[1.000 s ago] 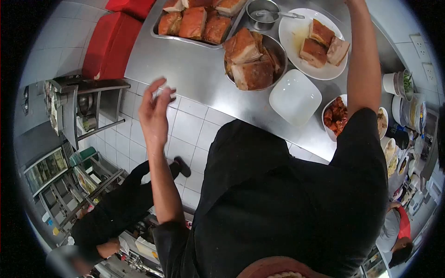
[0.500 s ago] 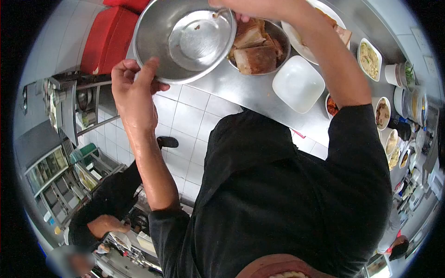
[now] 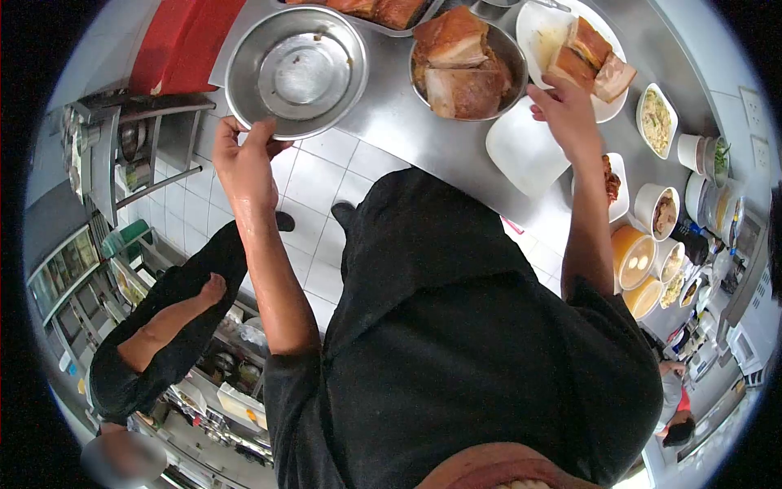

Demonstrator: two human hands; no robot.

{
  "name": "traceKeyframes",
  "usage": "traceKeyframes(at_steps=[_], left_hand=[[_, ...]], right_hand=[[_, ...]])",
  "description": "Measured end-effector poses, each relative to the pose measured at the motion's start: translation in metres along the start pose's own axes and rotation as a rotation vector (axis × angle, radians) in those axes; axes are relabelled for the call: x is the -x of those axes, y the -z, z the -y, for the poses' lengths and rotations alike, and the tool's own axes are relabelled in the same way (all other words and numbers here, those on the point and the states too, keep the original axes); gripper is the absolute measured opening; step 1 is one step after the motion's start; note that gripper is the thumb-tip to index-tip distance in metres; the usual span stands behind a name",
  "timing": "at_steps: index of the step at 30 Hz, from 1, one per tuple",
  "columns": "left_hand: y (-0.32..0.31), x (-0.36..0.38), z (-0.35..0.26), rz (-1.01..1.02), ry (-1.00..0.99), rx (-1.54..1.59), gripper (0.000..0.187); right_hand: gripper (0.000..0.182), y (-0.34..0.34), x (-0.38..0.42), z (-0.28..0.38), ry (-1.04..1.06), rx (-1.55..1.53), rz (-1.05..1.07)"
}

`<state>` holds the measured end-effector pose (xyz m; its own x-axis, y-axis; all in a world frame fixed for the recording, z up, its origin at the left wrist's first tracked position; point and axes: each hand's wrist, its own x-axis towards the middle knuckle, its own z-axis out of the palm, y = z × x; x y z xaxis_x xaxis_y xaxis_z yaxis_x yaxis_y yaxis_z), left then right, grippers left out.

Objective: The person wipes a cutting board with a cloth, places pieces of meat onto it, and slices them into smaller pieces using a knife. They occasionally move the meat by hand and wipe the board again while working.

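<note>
My left hand (image 3: 248,167) is closed on the near rim of a wide steel bowl (image 3: 342,61), thumb on top. Only a few brown bits lie in the bowl, at the counter's left front edge. My right hand (image 3: 566,118) is over the white square dish (image 3: 525,151), its slightly bent fingers apart and nothing seen in them. Its fingertips come near the oval plate (image 3: 538,37), where pieces of browned pork (image 3: 574,65) lie. Between my hands a second steel bowl (image 3: 521,61) holds large chunks of skin-on pork (image 3: 464,90).
A tray of browned meat (image 3: 383,10) is at the counter's far edge. To the right stand a dish of noodle-like food (image 3: 656,122), a dish of red food (image 3: 611,179) and tubs of orange liquid (image 3: 635,257). Behind on the left is another person (image 3: 163,326).
My right hand has left the steel bowl and moved right to the square dish. The bowl, still in my left hand, now sits lower and flatter at the counter's edge.
</note>
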<state>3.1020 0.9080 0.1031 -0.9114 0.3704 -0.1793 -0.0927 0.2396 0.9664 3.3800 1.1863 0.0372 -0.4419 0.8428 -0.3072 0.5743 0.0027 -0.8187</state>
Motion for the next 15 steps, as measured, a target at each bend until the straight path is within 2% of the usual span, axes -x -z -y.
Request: traceKeyframes(at_steps=[6,11,15], left_hand=[[-0.011,-0.005,0.011,-0.018,0.026,0.118,0.012],[-0.013,0.002,0.018,-0.025,0.063,0.134,0.01],[-0.015,0.007,0.03,-0.069,0.08,0.168,0.014]], right_hand=[[0.038,-0.019,-0.009,0.0,-0.06,-0.092,0.074],[0.026,-0.025,-0.021,0.003,-0.071,0.047,0.069],[0.035,-0.028,-0.037,-0.01,-0.086,0.058,0.1]])
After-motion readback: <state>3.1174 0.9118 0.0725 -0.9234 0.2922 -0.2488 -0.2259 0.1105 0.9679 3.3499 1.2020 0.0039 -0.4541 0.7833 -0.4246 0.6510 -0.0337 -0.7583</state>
